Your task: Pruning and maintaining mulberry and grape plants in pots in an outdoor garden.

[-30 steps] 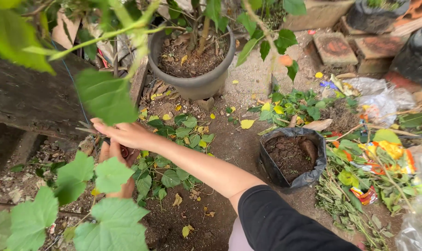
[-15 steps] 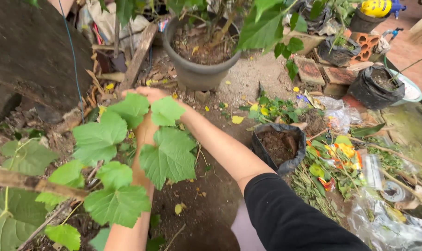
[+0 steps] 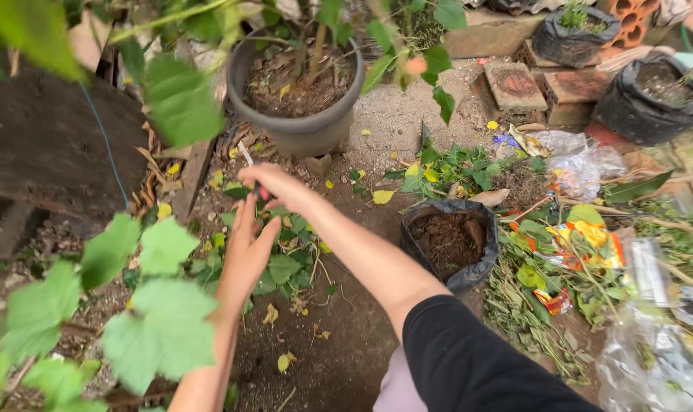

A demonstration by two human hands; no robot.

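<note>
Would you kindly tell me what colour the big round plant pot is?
Dark grey plant pot, seen best from the head view.

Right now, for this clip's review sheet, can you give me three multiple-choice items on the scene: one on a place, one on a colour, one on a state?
1. Where does the soil bag stand relative to the right hand?
A. to the picture's right of it
B. to the picture's left of it
C. under it

2. What colour is the round pot holding the plant?
A. white
B. grey
C. bright red

3. How is the left hand?
A. clenched in a fist
B. wrapped round a brick
C. open, fingers stretched

Answers:
1 A, the bag sits beyond the forearm, towards the right edge.
2 B, its wall is dull grey.
3 C, the fingers are spread and nothing lies in the palm.
</note>
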